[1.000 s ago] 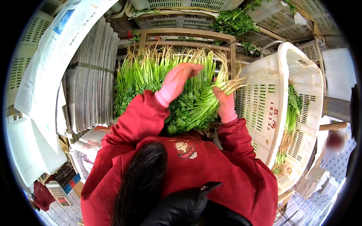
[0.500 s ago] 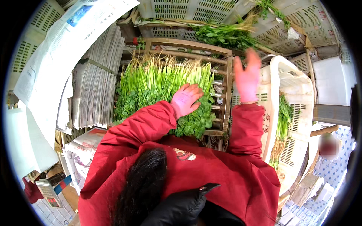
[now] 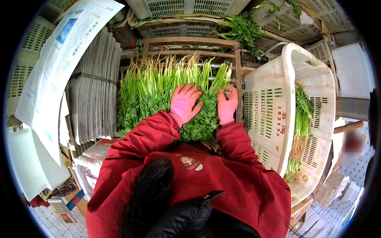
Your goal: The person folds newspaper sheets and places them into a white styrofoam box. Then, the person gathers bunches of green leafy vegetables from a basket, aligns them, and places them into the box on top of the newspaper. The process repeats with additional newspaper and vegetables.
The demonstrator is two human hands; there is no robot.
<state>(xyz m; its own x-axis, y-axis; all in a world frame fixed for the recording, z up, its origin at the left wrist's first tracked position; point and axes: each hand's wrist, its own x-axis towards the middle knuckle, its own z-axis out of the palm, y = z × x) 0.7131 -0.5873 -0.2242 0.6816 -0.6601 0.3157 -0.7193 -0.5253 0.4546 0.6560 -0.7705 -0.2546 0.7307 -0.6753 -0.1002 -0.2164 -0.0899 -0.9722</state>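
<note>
Leafy celery lies in a wide row on a wooden slatted frame, with pale roots toward the far side and green leaves toward me. My left hand, in a pink glove, rests on the leaves with fingers spread, holding nothing. At the row's right end, my right hand, gloved alike, has its fingers curled on the stems of some celery stalks. Their lower leaves are partly hidden between my hands.
Right of the frame stands a white slotted crate holding another celery bunch. On the left is a strapped newspaper stack with a loose sheet beside it. More greens lie at the back before plastic crates.
My right hand has come down and left from its raised, open position to the row's right end, where its fingers now curl on stalks. The left hand has shifted slightly left, still spread.
</note>
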